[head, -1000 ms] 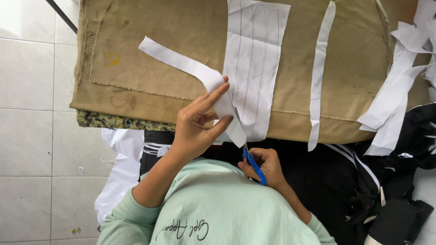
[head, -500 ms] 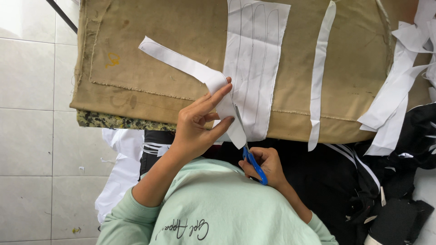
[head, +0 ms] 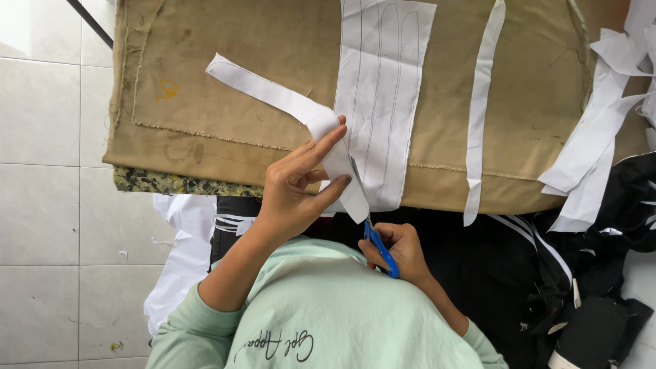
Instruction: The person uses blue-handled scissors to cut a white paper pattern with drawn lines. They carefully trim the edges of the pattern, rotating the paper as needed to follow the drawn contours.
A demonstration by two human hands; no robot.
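Note:
My left hand (head: 295,188) pinches a long white strip (head: 273,96) that is partly cut off a white sheet (head: 383,89) marked with long thin lines. The strip bends away to the upper left over the tan cloth-covered table (head: 225,48). My right hand (head: 403,249) grips blue-handled scissors (head: 374,236), their blades pointing up into the sheet's lower edge between strip and sheet. Both hands sit at the table's near edge, above my pale green sleeve.
A narrow cut white strip (head: 482,102) hangs over the table's front edge to the right. Several more white strips (head: 594,130) pile at the right edge. Black clothing (head: 519,273) and white fabric (head: 178,266) lie below, on a white tiled floor (head: 48,205).
The scissor blades have moved a little further up into the sheet, and my left fingers have shifted slightly on the strip. Everything else stays put.

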